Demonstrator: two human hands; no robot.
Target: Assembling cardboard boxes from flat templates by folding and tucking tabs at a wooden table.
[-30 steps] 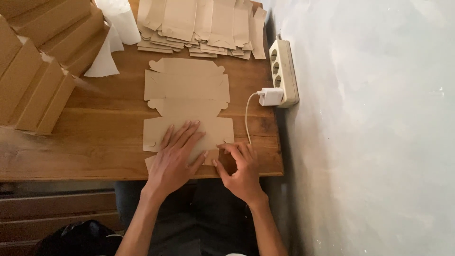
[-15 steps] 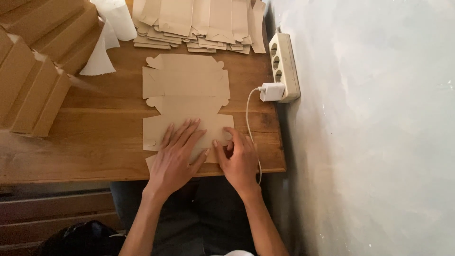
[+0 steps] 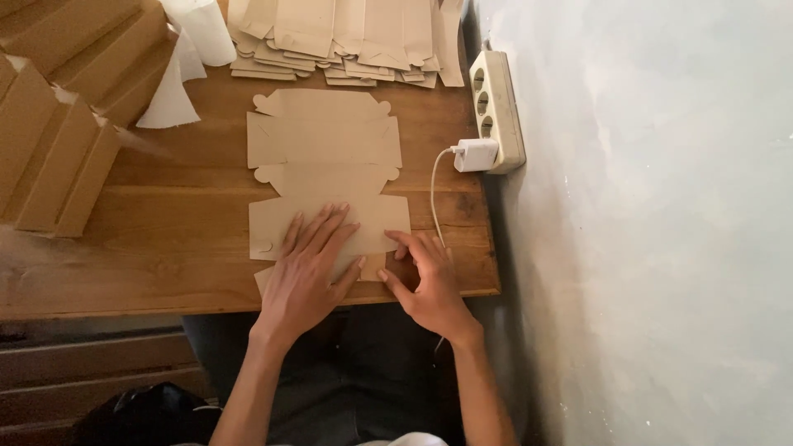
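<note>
Head view, looking straight down on a brown wooden desk (image 3: 149, 223). At its near edge, a flat die-cut sheet of tan cardboard, an unfolded box blank with rounded tabs (image 3: 324, 157), lying lengthwise away from the body, nearest flap at the desk's front edge. Left hand (image 3: 310, 268) spread flat, palm down, fingers fanned over the blank's near panel, pressing it to the desk. Right hand (image 3: 425, 285) just beside, fingers curled, thumb and forefinger pinching the small right-hand corner flap of the blank at the desk edge. Farther back, a loose pile of more flat tan cardboard blanks (image 3: 347, 37) against the far edge. To the left, a row of folded brown cardboard boxes (image 3: 58, 116) and white paper sheets (image 3: 186, 58). On the right edge, a cream power strip (image 3: 496, 103) with a white plug-in charger (image 3: 473, 154), its thin white cable (image 3: 434, 194) trailing toward the right hand. Beyond, a pale grey wall (image 3: 661, 206).
</note>
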